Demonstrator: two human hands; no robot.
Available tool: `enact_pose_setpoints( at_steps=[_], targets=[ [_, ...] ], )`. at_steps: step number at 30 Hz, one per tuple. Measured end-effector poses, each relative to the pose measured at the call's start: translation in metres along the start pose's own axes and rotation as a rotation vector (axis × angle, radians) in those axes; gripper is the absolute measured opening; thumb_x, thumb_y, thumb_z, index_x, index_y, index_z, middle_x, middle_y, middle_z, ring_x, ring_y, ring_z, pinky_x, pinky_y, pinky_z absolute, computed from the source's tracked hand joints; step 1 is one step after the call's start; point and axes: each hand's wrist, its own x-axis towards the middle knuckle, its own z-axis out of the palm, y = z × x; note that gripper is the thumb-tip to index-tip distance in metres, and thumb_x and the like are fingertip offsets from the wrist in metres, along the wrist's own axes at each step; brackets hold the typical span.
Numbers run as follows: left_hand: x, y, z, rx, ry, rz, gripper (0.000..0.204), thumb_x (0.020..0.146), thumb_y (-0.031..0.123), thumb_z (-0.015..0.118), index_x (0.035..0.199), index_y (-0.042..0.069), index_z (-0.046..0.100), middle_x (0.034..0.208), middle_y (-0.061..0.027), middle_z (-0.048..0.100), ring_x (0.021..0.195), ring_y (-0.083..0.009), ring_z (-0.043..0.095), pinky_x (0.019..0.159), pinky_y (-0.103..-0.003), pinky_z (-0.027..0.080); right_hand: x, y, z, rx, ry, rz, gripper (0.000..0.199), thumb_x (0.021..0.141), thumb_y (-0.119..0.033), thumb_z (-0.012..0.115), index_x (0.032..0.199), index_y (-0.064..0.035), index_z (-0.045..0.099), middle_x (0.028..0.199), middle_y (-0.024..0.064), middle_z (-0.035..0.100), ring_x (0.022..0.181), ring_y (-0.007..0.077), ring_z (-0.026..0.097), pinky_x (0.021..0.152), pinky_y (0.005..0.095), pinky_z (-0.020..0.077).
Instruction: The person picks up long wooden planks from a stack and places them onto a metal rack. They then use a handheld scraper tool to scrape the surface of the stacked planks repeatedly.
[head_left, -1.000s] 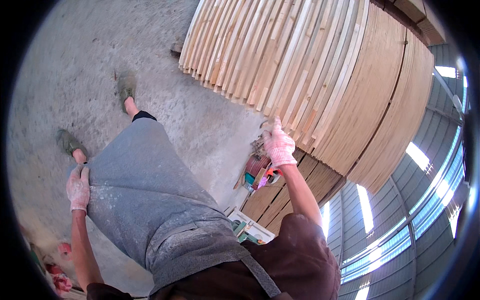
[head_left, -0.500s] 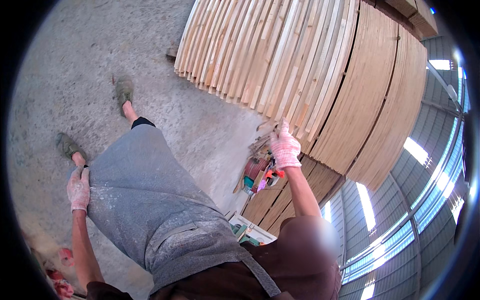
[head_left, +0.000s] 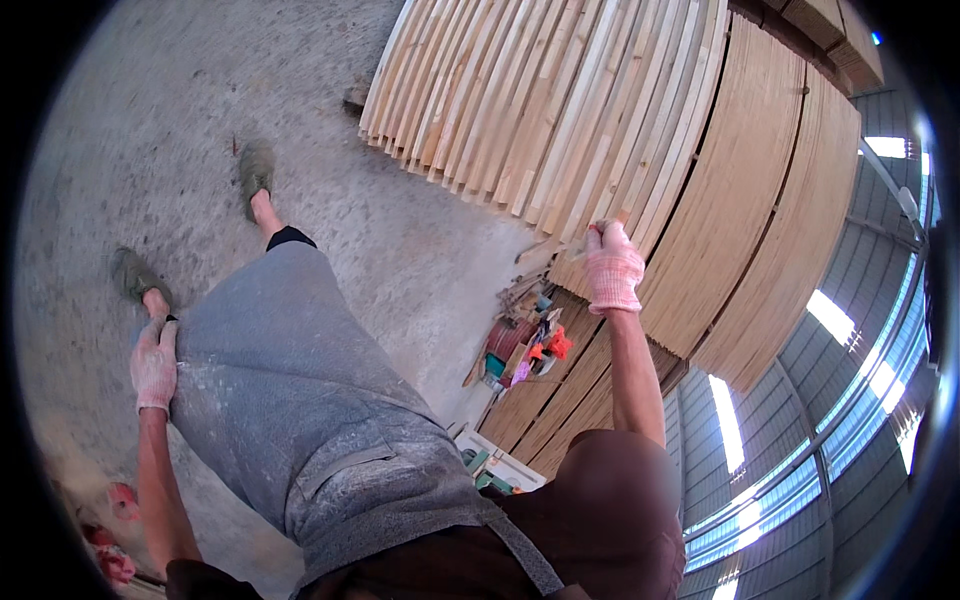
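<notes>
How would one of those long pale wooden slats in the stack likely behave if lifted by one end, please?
The wooden slats look long and thin, so one would probably flex and sag. They lie loosely overlapped, so neighbours might slide. The right hand, gloved, suggests rough, splintery edges.

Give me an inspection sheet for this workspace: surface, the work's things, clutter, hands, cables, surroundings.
Surface: dusty grey concrete floor.
Work's things: pale wooden slats leaning in a fanned row; stacked plywood sheets behind them.
Clutter: small heap of tools with red, orange and teal parts on lower sheets; a white tray below it; red items at the lower left edge.
Hands: both gloved. Right hand at the slat ends, fingers closed on a thin piece, too small to identify. Left hand rests flat on the grey apron.
Cables: nothing seen.
Surroundings: corrugated metal wall with bright skylight strips.
</notes>
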Motion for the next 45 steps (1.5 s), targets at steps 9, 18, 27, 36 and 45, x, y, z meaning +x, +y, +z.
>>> enact_pose_setpoints(
  at_steps=[9, 18, 27, 36, 45],
  targets=[
    [0.001, -0.001, 0.002, -0.005, -0.014, -0.041, 0.051, 0.101, 0.041, 0.057, 0.137, 0.005, 0.066, 0.135, -0.0187, 0.067, 0.128, -0.0365, 0.062, 0.108, -0.04, 0.045, -0.003, -0.01, -0.002, -0.183, -0.079, -0.047, 0.028, 0.101, -0.037, 0.061, 0.1, -0.0094, 0.064, 0.092, 0.0184, 0.075, 0.082, 0.0399, 0.074, 0.071, 0.0513, 0.0569],
    [-0.001, -0.002, -0.002, -0.08, -0.003, -0.075, 0.05, 0.101, 0.038, 0.06, 0.136, 0.003, 0.067, 0.137, -0.0175, 0.067, 0.13, -0.0338, 0.061, 0.11, -0.038, 0.044, -0.023, -0.013, -0.023, -0.079, -0.04, -0.032, 0.027, 0.1, -0.041, 0.063, 0.105, -0.0143, 0.066, 0.093, 0.0153, 0.076, 0.085, 0.0385, 0.074, 0.075, 0.0503, 0.0572],
    [0.006, -0.014, 0.004, -0.085, 0.001, -0.051, 0.051, 0.101, 0.038, 0.061, 0.136, 0.002, 0.066, 0.138, -0.0178, 0.067, 0.131, -0.0333, 0.061, 0.11, -0.037, 0.044, 0.063, -0.029, -0.034, -0.29, -0.07, 0.034, 0.034, 0.104, -0.041, 0.055, 0.107, -0.0085, 0.065, 0.096, 0.0202, 0.076, 0.089, 0.0417, 0.074, 0.077, 0.0517, 0.0573],
    [0.001, 0.007, -0.008, -0.034, -0.008, -0.102, 0.051, 0.1, 0.039, 0.06, 0.135, 0.002, 0.066, 0.135, -0.0181, 0.068, 0.128, -0.0338, 0.062, 0.109, -0.038, 0.045, 0.049, -0.036, -0.028, -0.276, -0.113, 0.022, 0.031, 0.102, -0.039, 0.057, 0.104, -0.0094, 0.066, 0.079, 0.0134, 0.076, 0.083, 0.0365, 0.075, 0.075, 0.0493, 0.057],
    [0.005, -0.003, 0.0, -0.06, 0.016, -0.075, 0.051, 0.1, 0.038, 0.061, 0.134, 0.001, 0.067, 0.135, -0.0184, 0.068, 0.129, -0.0334, 0.062, 0.109, -0.038, 0.045, 0.037, -0.032, -0.038, -0.197, -0.104, 0.058, 0.029, 0.101, -0.036, 0.058, 0.106, -0.0093, 0.067, 0.082, 0.0148, 0.076, 0.083, 0.0369, 0.075, 0.075, 0.0508, 0.0567]
  ],
)
